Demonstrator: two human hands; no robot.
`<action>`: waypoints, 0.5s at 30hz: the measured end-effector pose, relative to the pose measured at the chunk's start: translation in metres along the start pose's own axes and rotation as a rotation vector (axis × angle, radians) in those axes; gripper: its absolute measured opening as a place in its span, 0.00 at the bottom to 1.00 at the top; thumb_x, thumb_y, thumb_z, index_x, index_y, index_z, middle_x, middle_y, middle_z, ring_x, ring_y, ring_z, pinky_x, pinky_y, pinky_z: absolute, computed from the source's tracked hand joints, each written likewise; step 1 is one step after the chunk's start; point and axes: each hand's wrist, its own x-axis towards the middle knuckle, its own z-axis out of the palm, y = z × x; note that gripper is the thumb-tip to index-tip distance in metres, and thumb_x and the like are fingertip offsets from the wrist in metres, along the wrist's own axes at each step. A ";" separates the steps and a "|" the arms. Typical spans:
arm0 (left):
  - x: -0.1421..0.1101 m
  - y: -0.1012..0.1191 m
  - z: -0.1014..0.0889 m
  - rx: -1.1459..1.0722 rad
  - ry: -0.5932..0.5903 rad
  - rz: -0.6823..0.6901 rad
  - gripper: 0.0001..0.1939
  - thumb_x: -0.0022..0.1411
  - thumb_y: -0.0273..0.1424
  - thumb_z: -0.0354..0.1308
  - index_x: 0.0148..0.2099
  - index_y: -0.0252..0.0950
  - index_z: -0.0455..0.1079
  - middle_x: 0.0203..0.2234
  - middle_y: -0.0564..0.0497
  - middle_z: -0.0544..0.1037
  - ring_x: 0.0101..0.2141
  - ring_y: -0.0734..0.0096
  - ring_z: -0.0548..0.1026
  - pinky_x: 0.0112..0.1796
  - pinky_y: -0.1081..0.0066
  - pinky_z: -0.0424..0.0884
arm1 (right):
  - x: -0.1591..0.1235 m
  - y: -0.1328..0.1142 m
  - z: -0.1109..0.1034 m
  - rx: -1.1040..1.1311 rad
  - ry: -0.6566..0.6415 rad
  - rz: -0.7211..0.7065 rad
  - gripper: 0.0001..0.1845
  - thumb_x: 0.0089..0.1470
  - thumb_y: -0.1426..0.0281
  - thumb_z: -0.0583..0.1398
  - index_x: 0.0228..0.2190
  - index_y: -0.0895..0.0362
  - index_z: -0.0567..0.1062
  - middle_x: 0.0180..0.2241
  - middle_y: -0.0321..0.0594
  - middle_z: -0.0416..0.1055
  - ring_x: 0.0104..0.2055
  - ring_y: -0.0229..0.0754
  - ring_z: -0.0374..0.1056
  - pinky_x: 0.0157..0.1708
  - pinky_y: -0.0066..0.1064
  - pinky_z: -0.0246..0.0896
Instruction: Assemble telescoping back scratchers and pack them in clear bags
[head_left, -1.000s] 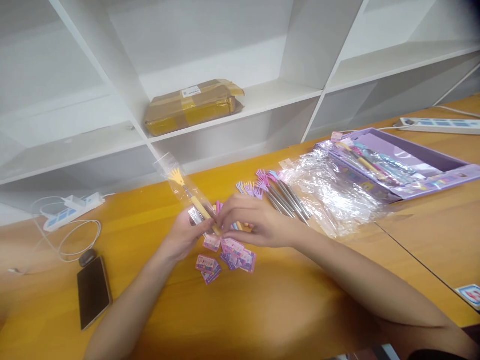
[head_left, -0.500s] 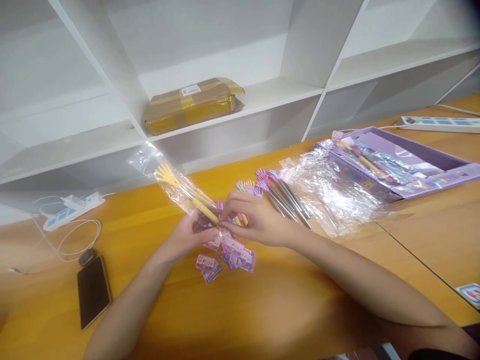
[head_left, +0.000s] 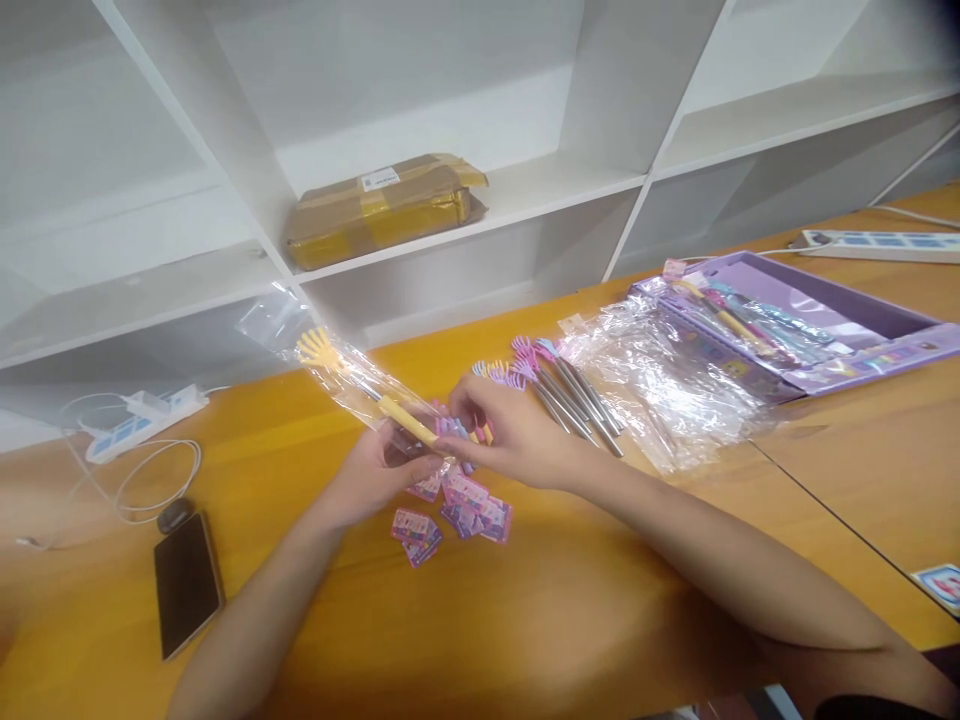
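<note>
A yellow hand-shaped back scratcher [head_left: 405,418] in a clear plastic bag [head_left: 274,318] slants up to the left above the table. Closed around the bag's lower part is my left hand [head_left: 375,475], thumb on the near side. My right hand [head_left: 510,430] pinches the handle end, its fingers curled over it. Beneath and beside the hands lie small pink and purple cards [head_left: 465,505] and colored handle pieces, partly hidden. To the right of my right hand, several metal-shafted back scratchers [head_left: 574,390] with pink, blue and striped heads lie in a bunch.
Crumpled clear bags [head_left: 675,380] lie at right beside an open purple box [head_left: 814,375] holding more bagged scratchers. A phone [head_left: 187,585], cable and power strip [head_left: 146,425] are at left. A taped carton [head_left: 386,210] rests on the shelf; another power strip [head_left: 885,247] is far right.
The bagged back scratcher has slid slightly up and to the left. My right hand has shifted its grip at the handle end, with its fingers lifted a little. My left hand stays nearly still.
</note>
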 end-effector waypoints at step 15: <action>-0.004 0.006 0.007 0.076 -0.024 0.005 0.19 0.65 0.35 0.71 0.56 0.41 0.75 0.48 0.46 0.78 0.44 0.64 0.79 0.43 0.68 0.77 | 0.002 0.003 -0.001 0.242 -0.327 0.065 0.18 0.68 0.56 0.60 0.33 0.57 0.73 0.24 0.29 0.61 0.26 0.32 0.54 0.26 0.27 0.48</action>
